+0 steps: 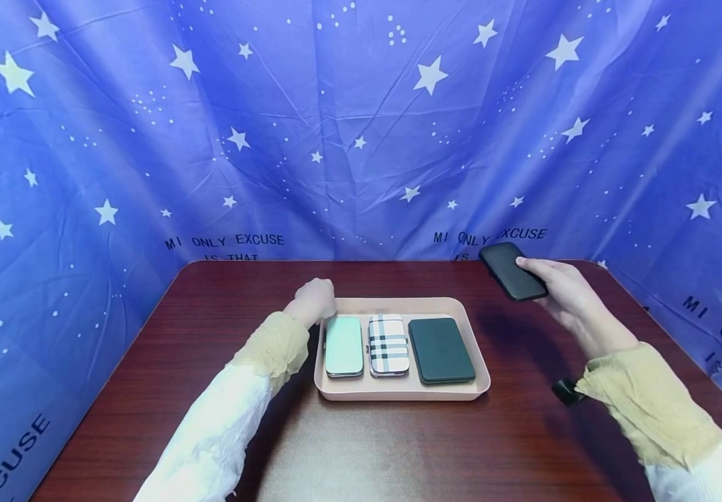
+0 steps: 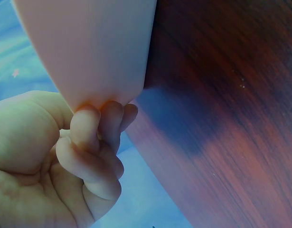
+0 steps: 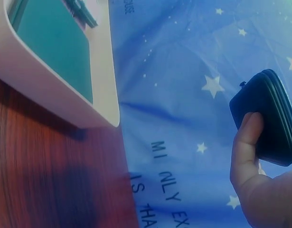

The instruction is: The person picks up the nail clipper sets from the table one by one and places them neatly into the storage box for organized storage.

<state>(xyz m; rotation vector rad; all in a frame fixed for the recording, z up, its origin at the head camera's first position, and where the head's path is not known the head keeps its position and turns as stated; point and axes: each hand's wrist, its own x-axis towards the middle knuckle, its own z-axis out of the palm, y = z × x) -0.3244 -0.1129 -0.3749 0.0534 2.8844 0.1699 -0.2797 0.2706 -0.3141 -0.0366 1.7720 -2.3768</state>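
Observation:
My right hand point(image 1: 569, 296) holds a black case point(image 1: 514, 270) up in the air to the right of the tray, thumb across its grained face. In the right wrist view the case point(image 3: 264, 118) shows a layered side edge and a small catch. Curled fingers of my left hand point(image 1: 313, 300) grip the far left corner of a pale pink tray point(image 1: 398, 394). From the left wrist view, the left fingertips point(image 2: 86, 116) press against the tray's outer wall. Inside lie a mint green case point(image 1: 344, 345), a plaid case point(image 1: 388, 345) and a larger dark green case point(image 1: 441, 350), side by side.
The tray stands on a dark red wooden table point(image 1: 348, 453). A blue curtain point(image 1: 361, 125) with white stars and lettering hangs behind and at both sides. A small black object point(image 1: 566, 392) shows under the right wrist, beside the yellowish cuff.

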